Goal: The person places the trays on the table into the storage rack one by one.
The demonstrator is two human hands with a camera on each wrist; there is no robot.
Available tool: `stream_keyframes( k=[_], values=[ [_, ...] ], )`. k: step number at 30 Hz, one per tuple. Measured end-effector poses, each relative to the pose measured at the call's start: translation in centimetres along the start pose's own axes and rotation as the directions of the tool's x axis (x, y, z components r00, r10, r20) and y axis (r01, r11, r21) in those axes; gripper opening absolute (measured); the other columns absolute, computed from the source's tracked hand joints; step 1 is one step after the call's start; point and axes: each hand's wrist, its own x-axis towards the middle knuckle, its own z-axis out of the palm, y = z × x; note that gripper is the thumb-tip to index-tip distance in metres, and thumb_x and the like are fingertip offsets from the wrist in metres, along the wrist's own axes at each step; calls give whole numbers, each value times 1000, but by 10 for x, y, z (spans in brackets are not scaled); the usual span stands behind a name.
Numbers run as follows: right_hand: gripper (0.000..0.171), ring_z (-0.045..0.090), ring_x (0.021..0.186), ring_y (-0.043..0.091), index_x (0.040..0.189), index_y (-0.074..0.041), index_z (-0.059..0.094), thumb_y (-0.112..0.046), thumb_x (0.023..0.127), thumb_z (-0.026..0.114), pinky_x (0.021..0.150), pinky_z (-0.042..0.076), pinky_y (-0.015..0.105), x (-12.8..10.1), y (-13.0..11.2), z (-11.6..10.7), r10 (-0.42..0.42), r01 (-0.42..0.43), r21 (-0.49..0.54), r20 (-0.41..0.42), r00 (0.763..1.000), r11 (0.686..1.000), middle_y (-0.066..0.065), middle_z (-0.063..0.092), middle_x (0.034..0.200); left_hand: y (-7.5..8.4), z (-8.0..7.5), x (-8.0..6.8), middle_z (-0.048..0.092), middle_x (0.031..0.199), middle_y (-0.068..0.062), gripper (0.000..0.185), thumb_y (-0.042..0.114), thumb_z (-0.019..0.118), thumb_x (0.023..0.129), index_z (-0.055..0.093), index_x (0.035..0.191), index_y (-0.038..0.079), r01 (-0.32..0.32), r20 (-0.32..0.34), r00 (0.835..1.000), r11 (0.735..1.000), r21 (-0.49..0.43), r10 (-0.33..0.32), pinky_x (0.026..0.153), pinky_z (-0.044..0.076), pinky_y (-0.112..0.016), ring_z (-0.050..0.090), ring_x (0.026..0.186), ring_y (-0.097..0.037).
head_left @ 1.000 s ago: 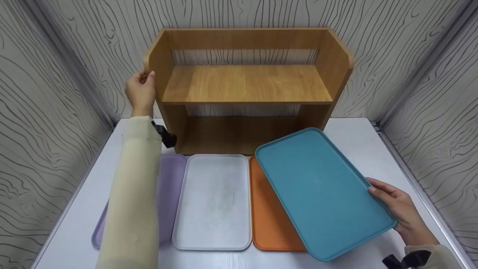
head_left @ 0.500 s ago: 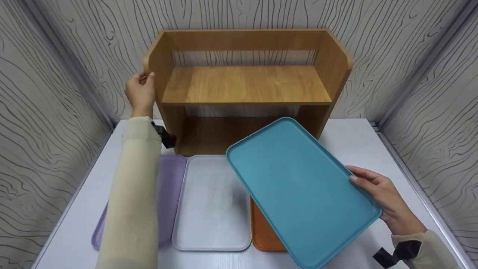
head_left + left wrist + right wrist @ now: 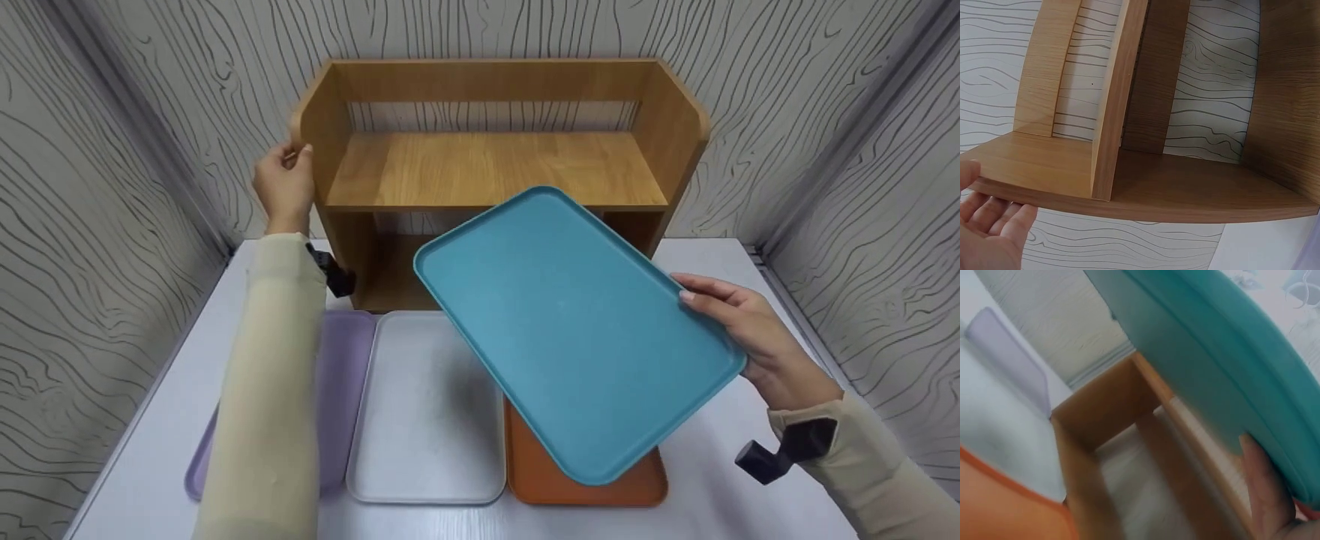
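Head view: you lifted the teal tray (image 3: 574, 330) up and back from the tabletop's right front toward the wooden shelf (image 3: 495, 169), long axis diagonal, right hand (image 3: 754, 337) gripping its right edge; left hand (image 3: 285, 184) curled on the shelf's left panel. Left wrist view: fingers (image 3: 988, 225) looked relaxed under the shelf edge. Right wrist view: thumb under the tray rim.

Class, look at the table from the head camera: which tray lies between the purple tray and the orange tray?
The white tray lies flat between the purple tray and the orange tray, beside both. The head view shows it; the raised teal tray overhangs its far right corner.

Upper shelf (image 3: 495, 169) bare (teal tray (image 3: 570, 330) fronts lower)
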Motion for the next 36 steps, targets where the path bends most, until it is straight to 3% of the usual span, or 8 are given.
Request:
stream_keyframes(
  k=[9, 14, 20, 26, 30, 36],
  values=[
    [14, 66, 85, 10, 94, -22, 73, -12, 85, 71, 71, 56, 28, 29, -30, 35, -6, 25, 137, -135, 991, 990, -5, 69, 94, 2, -1, -2, 62, 123, -14, 35, 21, 56, 94, 60, 123, 2, 22, 12, 1000, 1000, 6, -22, 91, 47, -23, 59, 111, -19],
    [21, 57, 98, 12, 106, -18, 68, -16, 85, 70, 78, 54, 28, 50, -35, 60, 28, 11, 153, -251, 968, 988, -3, 59, 107, 3, -1, -3, 62, 122, -14, 34, 20, 56, 94, 60, 122, 1, 22, 8, 1000, 1000, -8, -22, 90, 47, -23, 59, 110, -19],
    [29, 51, 101, 13, 121, -8, 61, -7, 91, 60, 75, 50, 22, 83, -35, 94, 34, 55, 252, -337, 941, 966, 0, 53, 111, 2, -1, -3, 63, 121, -14, 33, 20, 56, 94, 61, 121, 1, 18, 3, 1000, 1000, 0, -18, 89, 47, -22, 60, 108, -19],
    [34, 47, 102, 14, 125, -6, 60, -7, 91, 60, 85, 43, 29, 108, -30, 127, 40, 73, 251, -418, 907, 965, 3, 54, 122, 2, 0, -2, 64, 119, -13, 32, 20, 56, 93, 64, 118, 2, -11, -9, 1000, 998, 64, 12, 89, 46, -22, 61, 108, -19],
    [33, 47, 108, 15, 124, -6, 61, -7, 91, 61, 92, 42, 27, 120, -27, 145, 21, 102, 245, -451, 892, 964, 4, 53, 130, 2, 0, -2, 64, 119, -13, 32, 20, 57, 93, 63, 118, 1, -8, -1, 1000, 998, 57, 8, 88, 47, -22, 60, 107, -19],
    [31, 51, 111, 17, 123, -4, 62, -5, 92, 59, 96, 43, 26, 136, -20, 169, -27, 156, 236, -474, 880, 959, 10, 56, 126, 2, 0, -2, 65, 117, -14, 31, 19, 57, 93, 64, 117, 0, -5, -15, 1000, 999, 44, 6, 86, 47, -22, 61, 103, -18]
  ],
)
